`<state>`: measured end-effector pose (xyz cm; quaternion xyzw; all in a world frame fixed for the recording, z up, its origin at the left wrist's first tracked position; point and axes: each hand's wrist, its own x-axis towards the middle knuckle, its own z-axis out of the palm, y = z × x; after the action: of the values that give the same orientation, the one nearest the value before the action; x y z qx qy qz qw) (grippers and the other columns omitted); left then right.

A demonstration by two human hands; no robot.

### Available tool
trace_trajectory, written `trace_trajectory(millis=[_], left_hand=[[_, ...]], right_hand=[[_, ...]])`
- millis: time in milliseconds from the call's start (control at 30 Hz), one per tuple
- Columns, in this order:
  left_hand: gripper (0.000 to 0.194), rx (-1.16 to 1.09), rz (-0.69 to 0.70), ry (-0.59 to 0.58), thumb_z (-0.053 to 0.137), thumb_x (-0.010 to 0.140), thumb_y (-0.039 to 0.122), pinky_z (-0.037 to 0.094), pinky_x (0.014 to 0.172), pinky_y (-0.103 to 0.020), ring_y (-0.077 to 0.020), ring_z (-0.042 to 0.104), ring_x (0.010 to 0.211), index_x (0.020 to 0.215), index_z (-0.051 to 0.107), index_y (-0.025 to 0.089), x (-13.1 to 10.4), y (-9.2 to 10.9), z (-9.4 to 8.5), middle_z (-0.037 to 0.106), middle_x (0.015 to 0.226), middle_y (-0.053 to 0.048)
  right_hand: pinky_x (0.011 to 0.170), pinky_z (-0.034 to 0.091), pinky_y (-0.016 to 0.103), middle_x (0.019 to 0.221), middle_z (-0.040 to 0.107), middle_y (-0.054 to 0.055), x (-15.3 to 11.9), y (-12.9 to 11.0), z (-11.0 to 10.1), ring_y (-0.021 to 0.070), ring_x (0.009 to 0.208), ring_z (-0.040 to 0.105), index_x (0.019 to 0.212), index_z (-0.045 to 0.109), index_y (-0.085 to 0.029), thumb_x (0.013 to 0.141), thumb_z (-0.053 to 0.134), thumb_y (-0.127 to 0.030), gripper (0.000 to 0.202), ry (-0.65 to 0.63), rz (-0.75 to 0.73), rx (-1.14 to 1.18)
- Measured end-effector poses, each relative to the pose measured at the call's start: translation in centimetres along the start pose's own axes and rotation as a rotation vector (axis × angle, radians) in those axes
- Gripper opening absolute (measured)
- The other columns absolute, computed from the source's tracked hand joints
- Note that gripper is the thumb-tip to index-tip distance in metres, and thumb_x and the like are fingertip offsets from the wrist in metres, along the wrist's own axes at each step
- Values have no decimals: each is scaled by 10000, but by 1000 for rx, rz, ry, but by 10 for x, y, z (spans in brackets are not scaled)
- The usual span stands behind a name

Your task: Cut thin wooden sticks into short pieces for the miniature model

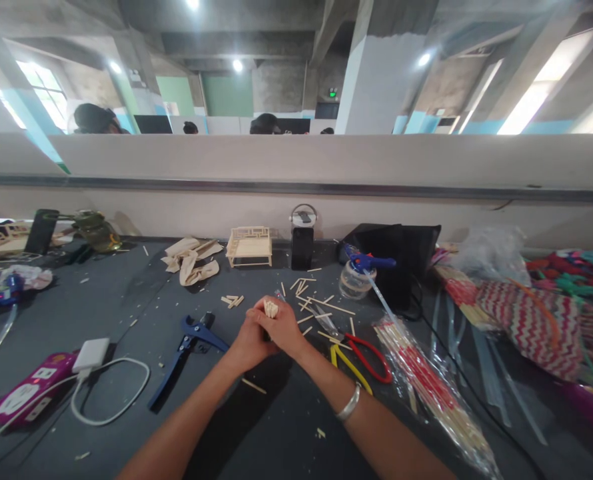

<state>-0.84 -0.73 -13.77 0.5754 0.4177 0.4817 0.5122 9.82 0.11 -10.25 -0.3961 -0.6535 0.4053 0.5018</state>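
Both hands are together above the middle of the dark table. My left hand (250, 342) and my right hand (285, 328) are closed around a small bundle of wooden sticks (271, 309), whose pale ends show at the top. The rest of the bundle is hidden by the fingers. Just beyond and to the right, loose cut sticks (304, 292) lie scattered, with scissors with one red and one yellow handle (376, 360) beside my right forearm. A few short stick pieces (233, 301) lie left of the hands, near a blue cutter (189, 341).
A miniature wooden bench (249, 247) stands at the back, beside crumpled paper (190, 259) and a propped phone (302, 248). On the right are a glue gun (374, 262) on a jar (355, 281) and bagged sticks (434, 380). A purple power strip (31, 387) with a charger lies left.
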Motion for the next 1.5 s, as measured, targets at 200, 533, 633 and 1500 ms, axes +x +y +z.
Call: trace_trajectory(millis=[200,533,633,1500], left_hand=[[337,1044,189,-1,543,814,370,380,971,-505,-301,517,1084,1077,613,171,-37,5,-83,582,1136,-137],[346,1193,113,-65,474,619,118,384,979,-488,-294,529,1102,943,585,167,5,21,-176,606,1105,-121],[609,869,185,-85,545,650,118,290,1066,-491,-285,442,1236,1253,481,177,6,33,-129,522,1285,-128],[261,-38,55,11,648,666,227,505,772,-339,-225,609,856,907,608,135,23,-21,3,671,904,-61]], right_hand=[[487,361,207,502,472,-75,-2,2,3,92,474,438,660,569,-217,756,618,-495,298,-29,74,86],[485,394,206,535,438,-74,-3,12,5,87,495,423,650,569,-218,731,660,-499,307,39,90,109],[490,390,210,535,460,-74,-4,8,4,89,489,444,659,570,-217,739,663,-476,286,62,67,112],[616,417,238,719,596,-30,21,-2,1,134,648,530,802,626,-214,700,688,-364,192,87,-56,-61]])
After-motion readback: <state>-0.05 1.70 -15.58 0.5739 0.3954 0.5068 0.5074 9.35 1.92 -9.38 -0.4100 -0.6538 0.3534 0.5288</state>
